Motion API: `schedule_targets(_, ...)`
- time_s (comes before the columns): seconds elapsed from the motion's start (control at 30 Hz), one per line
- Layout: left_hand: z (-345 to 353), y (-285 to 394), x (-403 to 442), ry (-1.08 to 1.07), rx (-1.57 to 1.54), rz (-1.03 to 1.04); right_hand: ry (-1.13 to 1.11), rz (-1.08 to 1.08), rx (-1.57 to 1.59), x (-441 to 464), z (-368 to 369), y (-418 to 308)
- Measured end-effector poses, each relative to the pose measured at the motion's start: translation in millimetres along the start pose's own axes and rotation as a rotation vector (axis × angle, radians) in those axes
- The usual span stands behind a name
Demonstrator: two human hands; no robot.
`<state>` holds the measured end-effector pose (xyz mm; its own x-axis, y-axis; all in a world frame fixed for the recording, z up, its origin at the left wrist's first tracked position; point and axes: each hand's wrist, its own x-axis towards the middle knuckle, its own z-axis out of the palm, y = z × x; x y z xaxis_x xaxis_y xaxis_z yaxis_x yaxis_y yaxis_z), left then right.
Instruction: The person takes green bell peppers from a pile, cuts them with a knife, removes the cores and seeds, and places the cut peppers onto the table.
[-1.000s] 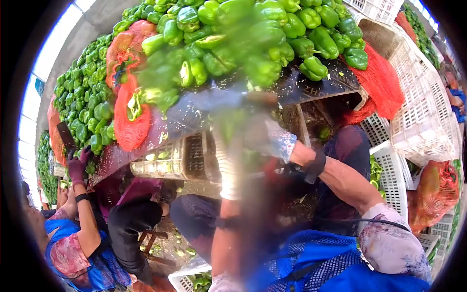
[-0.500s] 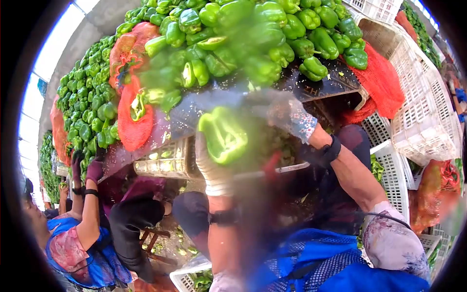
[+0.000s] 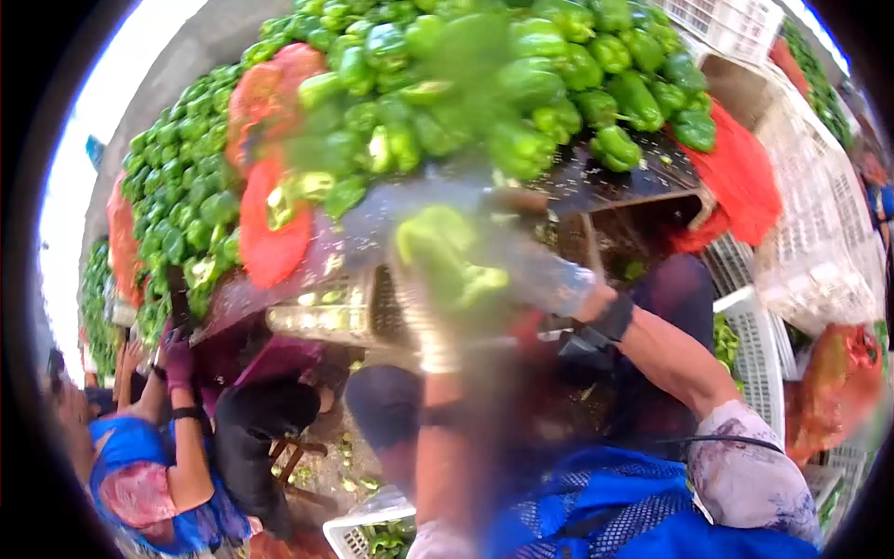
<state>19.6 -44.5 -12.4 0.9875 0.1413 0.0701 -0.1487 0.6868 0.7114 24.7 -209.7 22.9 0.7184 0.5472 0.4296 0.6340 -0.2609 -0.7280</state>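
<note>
In the middle of the view, my left hand (image 3: 416, 312), in a pale glove, is closed round a cut green bell pepper (image 3: 438, 238), which motion smears. Close on its right is my right hand (image 3: 551, 279), in a patterned blue-and-white glove. Its fingers are too blurred to show whether they hold anything. Both hands are in front of the dark table's near edge (image 3: 358, 219). Behind them, a large heap of green bell peppers (image 3: 540, 84) covers the tabletop, with a few cut peppers (image 3: 382, 149) at its front.
Red mesh sacks (image 3: 277, 228) lie at the left and a red net (image 3: 736, 186) at the right. White plastic crates (image 3: 810, 205) stand at right; another crate (image 3: 321, 320) sits below the table edge. A co-worker in a blue vest (image 3: 112, 438) works at left.
The cut pepper has tilted and blurred in my left hand. My right hand has moved down and closer to it. The whole view has shifted slightly.
</note>
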Motion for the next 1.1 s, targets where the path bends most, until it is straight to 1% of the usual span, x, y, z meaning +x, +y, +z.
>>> schedule_targets(0.07, 8.5, -0.4, -6.7, 0.075, -0.061, -0.121, 0.141, 0.01, 0.157, 6.7, 5.3, 4.3)
schedule_targets(0.1, 10.1, -3.1, -4.4, 0.076, 0.116, 0.039, 0.191, 0.28, 0.594, 16.9, 11.3, -4.8)
schedule_targets(0.13, 11.9, -6.1, -1.8, 0.105, 0.295, 0.197, 0.224, 0.31, 0.487, 24.8, 2.1, -19.1)
schedule_targets(0.17, 10.7, -5.8, 1.6, 0.067, 0.23, 0.212, 0.264, 0.345, 0.372, 30.1, -6.2, -27.5)
schedule_targets(0.2, 8.9, -6.1, 5.5, 0.028, 0.165, 0.224, 0.331, 0.213, 0.064, 33.9, 1.1, -26.4)
schedule_targets(0.23, 6.4, -6.0, 8.1, -0.015, -0.301, -0.055, 0.41, 0.08, -0.249, 32.6, 7.9, -25.0)
schedule_targets(0.27, 4.8, -18.8, 8.0, -0.022, -0.321, -0.038, 0.336, -0.162, -0.683, 26.4, 16.6, -7.7)
schedule_targets(0.3, 11.0, -18.9, 7.2, -0.036, -0.344, -0.024, 0.241, -0.144, -0.856, 27.9, 25.4, -8.8)
schedule_targets(0.33, 13.8, -17.5, 6.2, 0.089, -0.37, -0.159, 0.125, -0.06, -0.974, 32.8, 23.7, -9.7)
schedule_targets(0.37, -3.3, -33.5, 6.7, 0.045, -0.132, -0.035, 0.004, 0.029, -1.084, 37.2, 18.8, -13.5)
schedule_targets(0.43, -7.4, -15.9, 12.0, 0.136, -0.211, -0.216, 0.305, -0.111, -0.951, 32.0, -1.1, -16.1)
schedule_targets(0.47, 7.1, -6.4, 6.6, 0.306, -0.14, -0.166, 0.403, -0.127, -1.004, 34.9, -8.1, -26.0)
schedule_targets(0.5, 14.0, -3.0, 4.9, 0.296, -0.151, -0.148, 0.262, -0.102, -1.081, 34.5, -0.5, -24.4)
schedule_targets(0.57, 13.8, -21.8, 12.9, 0.1, -0.549, -0.224, -0.015, -0.058, -1.234, 27.8, 21.9, -19.0)
schedule_targets(0.6, 11.7, -16.7, 9.9, 0.061, -0.507, -0.273, 0.14, -0.152, -1.121, 22.6, 27.9, -16.9)
schedule_targets(0.63, 7.6, -10.6, 5.5, 0.032, -0.466, -0.316, -0.108, 0.015, -1.169, 29.3, 20.1, -13.6)
schedule_targets(0.7, 1.2, -5.9, 2.4, 0.051, -0.157, -0.239, 0.428, -0.256, -0.933, 30.2, 4.6, -5.7)
schedule_targets(0.73, -6.6, -15.9, 8.7, 0.052, -0.213, -0.203, 0.427, -0.047, -0.937, 30.9, 0.7, -19.0)
schedule_targets(0.77, -9.8, -20.1, 13.9, 0.052, -0.269, -0.167, 0.265, 0.002, -1.035, 29.1, 9.0, -26.2)
schedule_targets(0.8, -9.2, -29.1, 13.9, 0.044, -0.384, -0.216, 0.102, 0.053, -1.131, 27.1, 19.0, -33.3)
schedule_targets(0.83, -2.8, -29.7, 11.6, 0.031, -0.497, -0.266, 0.051, 0.045, -1.024, 25.1, 24.4, -34.7)
schedule_targets(0.87, 5.3, -20.3, 5.5, 0.023, -0.484, -0.185, 0.0, 0.043, -0.915, 23.5, 29.6, -36.0)
schedule_targets(0.97, 22.0, 17.3, -9.4, 0.241, -0.459, -0.429, 0.051, -0.098, -0.313, 20.1, 19.5, -16.7)
schedule_targets(1.0, 1.5, -3.7, 1.8, -0.056, -0.57, -0.337, -0.005, 0.094, -0.223, 18.1, 19.4, -16.9)
schedule_targets(1.1, 16.7, -2.5, -5.3, -0.055, -0.607, -0.308, 0.027, 0.234, 0.035, 21.0, 17.6, -19.3)
